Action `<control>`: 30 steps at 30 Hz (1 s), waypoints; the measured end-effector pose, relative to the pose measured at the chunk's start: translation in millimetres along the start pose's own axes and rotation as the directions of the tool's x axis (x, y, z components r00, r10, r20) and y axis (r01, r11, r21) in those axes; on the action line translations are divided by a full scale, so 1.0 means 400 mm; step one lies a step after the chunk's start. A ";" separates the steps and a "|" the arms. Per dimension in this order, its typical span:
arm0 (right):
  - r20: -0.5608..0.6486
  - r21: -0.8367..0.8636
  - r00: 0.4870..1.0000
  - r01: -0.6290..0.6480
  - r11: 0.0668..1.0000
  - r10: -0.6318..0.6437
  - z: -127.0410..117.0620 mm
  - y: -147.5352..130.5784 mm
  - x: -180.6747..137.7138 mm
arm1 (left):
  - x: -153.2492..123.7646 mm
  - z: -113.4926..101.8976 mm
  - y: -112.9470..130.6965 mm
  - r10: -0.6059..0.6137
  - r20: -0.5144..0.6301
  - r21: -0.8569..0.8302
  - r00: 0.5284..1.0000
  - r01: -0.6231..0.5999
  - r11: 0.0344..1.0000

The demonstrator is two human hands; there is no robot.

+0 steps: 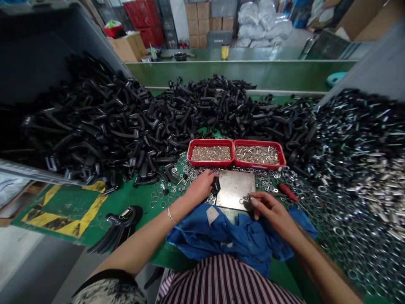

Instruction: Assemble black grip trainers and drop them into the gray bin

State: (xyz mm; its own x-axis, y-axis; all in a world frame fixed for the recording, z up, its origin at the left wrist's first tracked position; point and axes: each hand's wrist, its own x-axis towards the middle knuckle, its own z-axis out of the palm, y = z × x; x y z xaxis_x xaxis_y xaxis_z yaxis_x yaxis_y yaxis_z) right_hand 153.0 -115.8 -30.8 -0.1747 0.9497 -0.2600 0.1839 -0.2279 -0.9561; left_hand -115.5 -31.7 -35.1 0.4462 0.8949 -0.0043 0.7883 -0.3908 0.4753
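My left hand (pixel 202 185) is closed round a black plastic handle (pixel 216 184), its end showing at the left edge of a flat metal plate (pixel 236 185). Over the plate's lower right corner, my right hand (pixel 265 207) pinches a small metal ring (pixel 246 198); its fingertips partly cover it. Just beyond the plate stand two red trays: the left tray (pixel 210 164) holds tiny metal pieces, the right tray (pixel 259 165) short metal pins. A crumpled blue cloth (pixel 218 234) lies under my wrists, along the near side of the plate.
Black handles (pixel 177 109) are heaped across the back and left, with several more (pixel 118 228) at the near left edge. Metal rings (pixel 341 249) and pins (pixel 379 185) pile up on the right. A red-handled tool (pixel 288 192) lies right of the plate. Behind runs a green belt (pixel 240 74).
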 end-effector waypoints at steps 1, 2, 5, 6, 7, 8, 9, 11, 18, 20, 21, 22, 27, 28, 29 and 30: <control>0.003 0.067 1.000 -0.015 0.998 0.015 0.010 0.003 0.001 | -0.004 0.005 0.003 -0.044 -0.039 -0.179 0.998 0.037 0.983; 0.006 0.134 0.999 -0.034 0.990 0.033 0.019 0.005 0.004 | -0.009 0.014 0.012 -0.108 -0.042 -0.378 0.993 0.085 0.922; 0.043 0.312 0.996 -0.085 0.946 0.076 0.035 0.002 0.018 | -0.024 0.049 0.062 -0.239 0.132 -0.798 0.962 0.246 0.550; 0.063 0.352 0.995 -0.095 0.931 0.077 0.038 -0.002 0.022 | -0.028 0.061 0.084 -0.243 0.188 -0.856 0.952 0.280 0.435; 0.086 0.377 0.994 -0.098 0.921 0.070 0.041 -0.006 0.027 | -0.030 0.072 0.104 -0.239 0.224 -0.889 0.945 0.299 0.347; 0.107 0.384 0.993 -0.094 0.919 0.057 0.043 -0.010 0.031 | -0.031 0.080 0.123 -0.239 0.246 -0.909 0.939 0.309 0.279; 0.123 0.379 0.991 -0.088 0.921 0.044 0.043 -0.013 0.034 | -0.032 0.087 0.139 -0.241 0.261 -0.923 0.935 0.315 0.222; 0.136 0.376 0.990 -0.077 0.924 0.027 0.042 -0.015 0.039 | -0.032 0.094 0.161 -0.231 0.293 -0.936 0.928 0.327 0.130; 0.255 0.497 0.956 -0.257 0.829 0.143 0.009 0.006 0.043 | -0.039 0.120 0.186 -0.154 0.401 -0.915 0.903 0.401 -0.036; 0.236 0.446 0.963 -0.224 0.867 0.128 -0.004 0.007 0.048 | -0.044 0.122 0.187 -0.176 0.369 -0.922 0.912 0.384 0.057; 0.197 0.384 0.976 -0.166 0.908 0.095 -0.011 0.005 0.051 | -0.047 0.117 0.185 -0.184 0.330 -0.925 0.926 0.356 0.135; 0.152 0.295 0.987 -0.091 0.951 0.047 -0.018 0.002 0.053 | -0.049 0.108 0.181 -0.177 0.284 -0.922 0.942 0.319 0.218; 0.072 -0.116 0.988 0.145 0.983 -0.137 -0.053 -0.021 0.055 | -0.045 0.041 0.138 0.000 0.253 -0.904 0.968 0.236 0.357; 0.075 -0.119 0.989 0.137 0.983 -0.129 -0.056 -0.025 0.054 | -0.041 0.037 0.131 0.000 0.262 -0.907 0.965 0.246 0.342; 0.066 -0.096 0.991 0.120 0.988 -0.114 -0.057 -0.028 0.053 | -0.036 0.039 0.126 -0.022 0.257 -0.908 0.966 0.249 0.336; 0.044 -0.058 0.994 0.098 0.994 -0.095 -0.054 -0.031 0.051 | -0.030 0.046 0.126 -0.054 0.245 -0.906 0.968 0.249 0.342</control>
State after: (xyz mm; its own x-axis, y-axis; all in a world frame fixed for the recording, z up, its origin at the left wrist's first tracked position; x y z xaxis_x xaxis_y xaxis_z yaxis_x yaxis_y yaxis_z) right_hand 167.9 -88.9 -21.2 -0.2335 0.9568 -0.1734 0.2216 -0.1213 -0.9676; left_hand -73.5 -65.9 -27.2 0.4930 0.8345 -0.2459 -0.0030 0.2843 0.9587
